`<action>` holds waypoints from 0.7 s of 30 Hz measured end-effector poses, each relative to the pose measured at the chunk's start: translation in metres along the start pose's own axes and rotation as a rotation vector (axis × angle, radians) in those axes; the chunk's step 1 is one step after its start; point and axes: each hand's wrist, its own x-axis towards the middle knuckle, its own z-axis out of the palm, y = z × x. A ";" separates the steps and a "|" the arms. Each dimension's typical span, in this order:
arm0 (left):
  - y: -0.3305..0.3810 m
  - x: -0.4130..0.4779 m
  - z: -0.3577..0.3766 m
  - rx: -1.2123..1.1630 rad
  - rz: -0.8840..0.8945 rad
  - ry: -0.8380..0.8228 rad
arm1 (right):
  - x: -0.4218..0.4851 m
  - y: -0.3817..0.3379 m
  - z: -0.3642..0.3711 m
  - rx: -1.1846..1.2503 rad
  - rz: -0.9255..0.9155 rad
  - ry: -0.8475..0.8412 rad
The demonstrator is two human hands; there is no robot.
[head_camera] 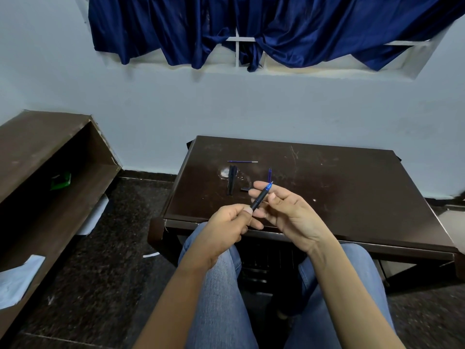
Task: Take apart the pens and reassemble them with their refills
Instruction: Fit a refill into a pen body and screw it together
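A black pen (260,197) with a blue tip is held above the near edge of the dark table (352,187), tip pointing up and away. My left hand (226,233) pinches its lower end. My right hand (289,212) grips it around the middle and tip. On the table behind lie a thin blue refill (242,161), two black pen barrels (231,180) side by side, a small black piece (244,189) and a blue piece (269,173).
A brown shelf unit (50,159) stands at the left with a green item (60,181) inside. White paper (17,280) lies on the floor at the left. Wall and blue curtain (251,26) are behind the table. My knees sit under its front edge.
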 end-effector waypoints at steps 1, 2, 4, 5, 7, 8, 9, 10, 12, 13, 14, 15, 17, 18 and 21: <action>0.000 0.000 -0.001 0.004 0.003 -0.003 | 0.001 0.000 0.001 -0.005 0.004 0.020; 0.000 0.001 -0.001 0.010 0.009 -0.002 | 0.003 0.000 0.002 -0.009 0.005 0.044; -0.002 0.003 -0.002 0.017 0.028 0.008 | 0.006 0.002 0.004 -0.010 0.004 0.099; -0.003 0.003 -0.002 0.017 0.036 0.015 | 0.007 0.003 0.005 -0.014 0.001 0.122; -0.005 0.005 -0.002 0.004 0.040 0.030 | 0.009 0.005 0.006 -0.026 -0.013 0.144; -0.007 0.006 -0.002 -0.010 0.035 0.032 | 0.011 0.007 0.006 -0.024 -0.019 0.144; -0.007 0.007 -0.001 -0.029 0.026 0.027 | 0.011 0.007 0.006 -0.015 -0.022 0.133; -0.008 0.008 -0.001 -0.049 0.015 0.016 | 0.013 0.007 0.005 -0.008 -0.023 0.110; -0.009 0.010 -0.001 -0.075 -0.001 -0.011 | 0.016 0.005 0.003 0.002 -0.003 0.055; -0.009 0.012 -0.002 -0.081 -0.007 -0.022 | 0.017 0.004 0.003 0.010 0.010 0.031; -0.010 0.013 -0.002 -0.084 -0.012 -0.029 | 0.019 0.004 0.001 0.013 0.013 0.019; -0.011 0.015 -0.002 -0.085 -0.015 -0.029 | 0.022 0.004 0.000 0.012 0.009 0.015; -0.014 0.021 -0.003 -0.078 -0.013 0.000 | 0.028 0.006 -0.002 -0.006 -0.019 0.025; -0.016 0.024 -0.002 -0.064 -0.006 0.029 | 0.031 0.009 -0.003 -0.010 -0.037 0.039; -0.023 0.032 0.002 0.048 0.065 0.149 | 0.041 0.015 -0.003 0.022 -0.068 0.103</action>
